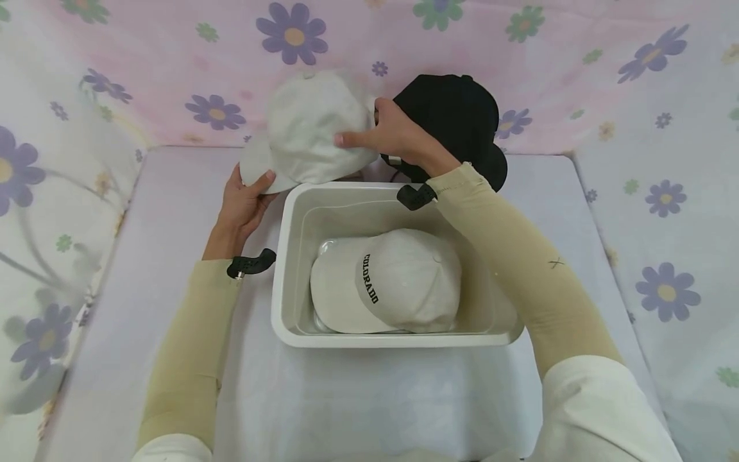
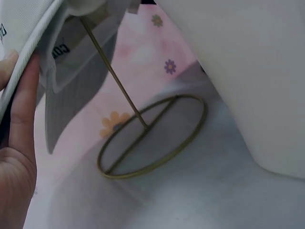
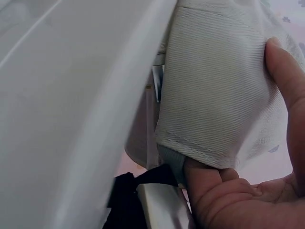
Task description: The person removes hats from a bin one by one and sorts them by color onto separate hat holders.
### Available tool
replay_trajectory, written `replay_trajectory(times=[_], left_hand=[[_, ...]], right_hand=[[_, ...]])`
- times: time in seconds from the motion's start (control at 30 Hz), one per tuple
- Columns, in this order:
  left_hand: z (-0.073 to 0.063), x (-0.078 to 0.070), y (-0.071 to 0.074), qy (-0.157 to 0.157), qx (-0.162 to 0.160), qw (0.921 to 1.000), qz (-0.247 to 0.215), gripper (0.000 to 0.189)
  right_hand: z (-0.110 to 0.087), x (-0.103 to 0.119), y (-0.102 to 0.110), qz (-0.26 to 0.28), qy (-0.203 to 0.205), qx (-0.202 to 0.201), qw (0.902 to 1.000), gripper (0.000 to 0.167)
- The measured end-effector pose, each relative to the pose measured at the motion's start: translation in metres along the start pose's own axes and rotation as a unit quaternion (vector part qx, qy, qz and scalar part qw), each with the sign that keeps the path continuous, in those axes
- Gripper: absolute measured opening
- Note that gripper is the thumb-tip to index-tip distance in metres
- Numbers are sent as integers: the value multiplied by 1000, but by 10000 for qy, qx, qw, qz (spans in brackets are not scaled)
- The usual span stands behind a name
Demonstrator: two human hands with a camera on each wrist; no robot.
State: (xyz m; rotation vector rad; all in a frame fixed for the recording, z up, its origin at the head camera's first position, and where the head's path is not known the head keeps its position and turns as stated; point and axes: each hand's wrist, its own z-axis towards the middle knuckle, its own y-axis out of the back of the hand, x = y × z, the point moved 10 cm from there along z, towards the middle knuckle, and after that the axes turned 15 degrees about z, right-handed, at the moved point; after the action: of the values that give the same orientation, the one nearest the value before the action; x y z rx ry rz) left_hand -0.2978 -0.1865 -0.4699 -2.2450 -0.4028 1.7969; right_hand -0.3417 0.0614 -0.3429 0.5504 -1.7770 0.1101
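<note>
Both hands hold a white cap (image 1: 317, 125) behind the bin, its brim toward the left. My left hand (image 1: 238, 208) pinches the brim, thumb on top and fingers underneath. At the cap's back my right hand (image 1: 404, 136) grips the lower edge, thumb on the outer cloth (image 3: 214, 86) and fingers tucked under. Beneath, the left wrist view shows a brass stand (image 2: 116, 76) with an oval wire base, and another light brim (image 2: 71, 107) close below the pinched one. A white cap lettered COLORADO (image 1: 418, 276) lies inside the beige bin (image 1: 392, 342).
A black cap (image 1: 453, 115) stands right behind my right wrist, close to the back wall. Flowered cloth (image 1: 664, 192) surrounds the white-covered table (image 1: 369, 398) at the back and sides. The bin's high walls stand between my forearms.
</note>
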Motion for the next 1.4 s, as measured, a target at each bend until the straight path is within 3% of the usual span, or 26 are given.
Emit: replay_trajectory(times=[0.33, 0.5, 0.8, 1.03, 1.23, 1.4], left_hand=[[11, 2, 3, -77, -264, 9984, 496, 70], [10, 9, 11, 167, -423, 9969, 649, 76], [8, 20, 11, 366, -355, 9942, 942, 76], [7, 14, 10, 429, -283, 9972, 548, 53], [6, 32, 4, 788, -340, 9947, 564, 66], [7, 41, 2, 766, -406, 9950, 497, 65]], right_hand=[[2, -1, 3, -523, -112, -83, 9985, 90], [1, -5, 3, -590, -241, -144, 9979, 97], [-3, -4, 1, -911, -155, -70, 9957, 104], [-4, -6, 5, -872, -171, -16, 9960, 97], [-4, -9, 5, -963, -92, 39, 9953, 101], [-4, -9, 4, -1104, -70, 41, 9939, 107]])
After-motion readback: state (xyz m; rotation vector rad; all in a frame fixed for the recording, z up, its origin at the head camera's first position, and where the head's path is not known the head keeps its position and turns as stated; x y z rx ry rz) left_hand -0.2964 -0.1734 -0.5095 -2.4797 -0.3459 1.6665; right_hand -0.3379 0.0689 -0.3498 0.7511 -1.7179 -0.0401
